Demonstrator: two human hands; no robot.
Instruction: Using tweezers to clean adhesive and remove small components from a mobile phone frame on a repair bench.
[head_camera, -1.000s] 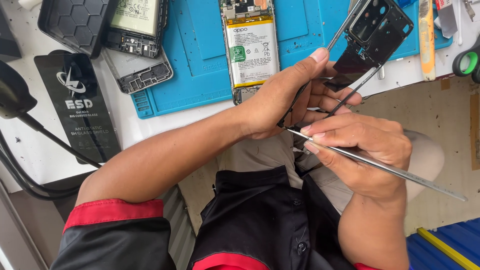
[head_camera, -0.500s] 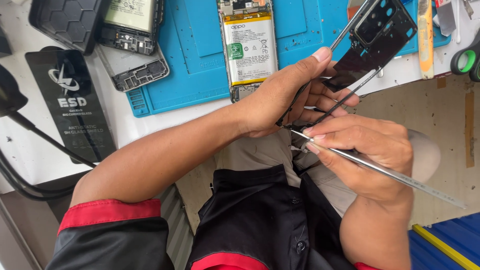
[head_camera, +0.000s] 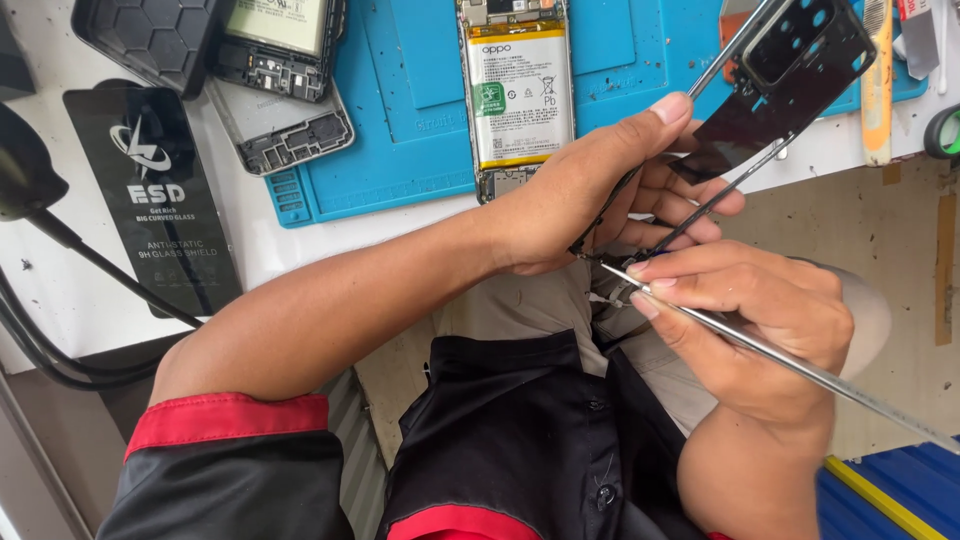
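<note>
My left hand (head_camera: 600, 190) grips a black phone frame (head_camera: 790, 70) with camera cut-outs, holding it over the table's front edge. My right hand (head_camera: 760, 310) pinches a long thin metal tool (head_camera: 800, 365), its tip touching the frame's lower end just below my left fingers. An opened phone with a white and yellow battery (head_camera: 518, 90) lies on the blue work mat (head_camera: 410, 120) behind my left hand.
A second opened phone (head_camera: 285, 35), a grey inner frame (head_camera: 290, 125) and a black hexagon-patterned case (head_camera: 150, 35) lie at the upper left. A black glass-protector packet (head_camera: 165, 200) and black cables (head_camera: 60, 240) lie left. A yellow-handled tool (head_camera: 878, 80) rests at the right.
The view has shifted slightly. Both hands stay in nearly the same pose, with the tool tip still at the frame's lower end.
</note>
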